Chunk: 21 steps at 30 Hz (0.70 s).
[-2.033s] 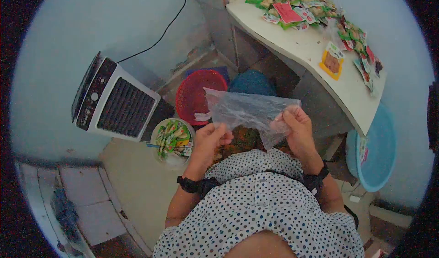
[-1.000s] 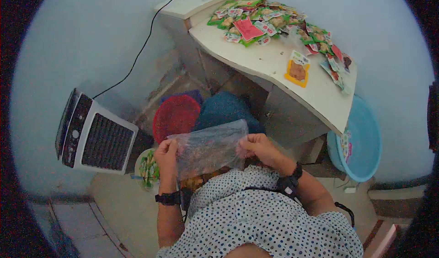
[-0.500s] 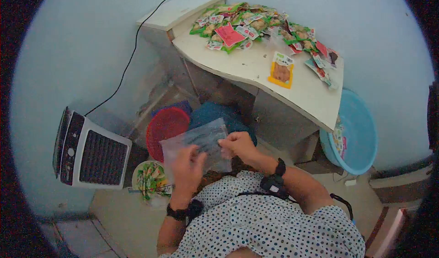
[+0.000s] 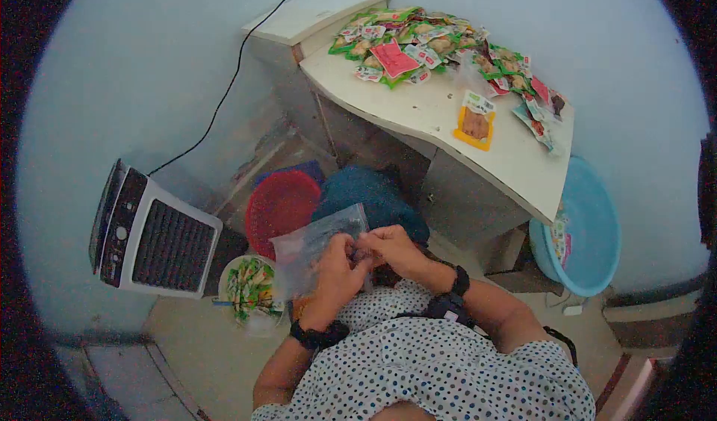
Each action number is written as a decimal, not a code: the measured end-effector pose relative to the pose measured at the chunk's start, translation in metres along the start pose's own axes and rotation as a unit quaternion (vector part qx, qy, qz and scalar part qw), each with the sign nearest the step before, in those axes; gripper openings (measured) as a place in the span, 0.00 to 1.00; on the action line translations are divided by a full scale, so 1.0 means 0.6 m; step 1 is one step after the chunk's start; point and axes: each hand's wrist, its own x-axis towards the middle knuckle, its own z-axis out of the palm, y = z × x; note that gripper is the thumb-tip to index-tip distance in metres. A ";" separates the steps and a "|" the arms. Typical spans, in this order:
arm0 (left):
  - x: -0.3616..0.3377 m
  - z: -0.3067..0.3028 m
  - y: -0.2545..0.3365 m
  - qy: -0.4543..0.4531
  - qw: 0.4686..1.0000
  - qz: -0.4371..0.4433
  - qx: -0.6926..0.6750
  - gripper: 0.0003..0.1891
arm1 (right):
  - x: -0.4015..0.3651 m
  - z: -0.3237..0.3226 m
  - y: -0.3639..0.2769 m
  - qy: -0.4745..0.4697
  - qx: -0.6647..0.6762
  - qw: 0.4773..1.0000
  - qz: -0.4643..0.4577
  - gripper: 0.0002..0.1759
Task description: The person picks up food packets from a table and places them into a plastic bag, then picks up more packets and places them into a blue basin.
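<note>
A clear plastic bag is held up in front of my lap, its flat body spreading to the left. My left hand is closed at the bag's right part, fingers bent. Close against it, my right hand pinches the bag's right edge. The fingertips of both hands nearly meet, and what lies between them is partly hidden. Nothing distinct shows inside the bag.
A white desk carries a pile of snack packets and a yellow packet. Around me are a red basket, a tub of green packets, an air cooler and a blue tub.
My left hand has moved right, up to my right hand at the bag's edge. The view has shifted slightly, so the desk appears farther right.
</note>
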 end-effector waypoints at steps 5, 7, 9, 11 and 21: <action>0.001 0.003 -0.008 0.000 0.999 0.018 -0.043 0.21 | -0.009 0.000 -0.005 -0.035 0.064 0.997 0.021 0.15; 0.000 0.005 -0.007 0.001 0.999 0.013 -0.034 0.20 | -0.003 -0.004 0.001 -0.041 0.035 0.998 0.017 0.15; 0.000 0.006 -0.006 0.000 1.000 0.008 -0.023 0.19 | 0.002 -0.009 0.009 -0.048 -0.006 0.999 0.006 0.14; 0.000 0.004 -0.005 -0.002 1.000 0.004 -0.009 0.19 | 0.005 -0.014 0.015 -0.059 -0.057 0.997 -0.014 0.13; -0.003 0.006 -0.008 -0.019 0.999 -0.009 -0.024 0.22 | -0.006 -0.001 0.011 -0.024 -0.103 0.991 -0.086 0.13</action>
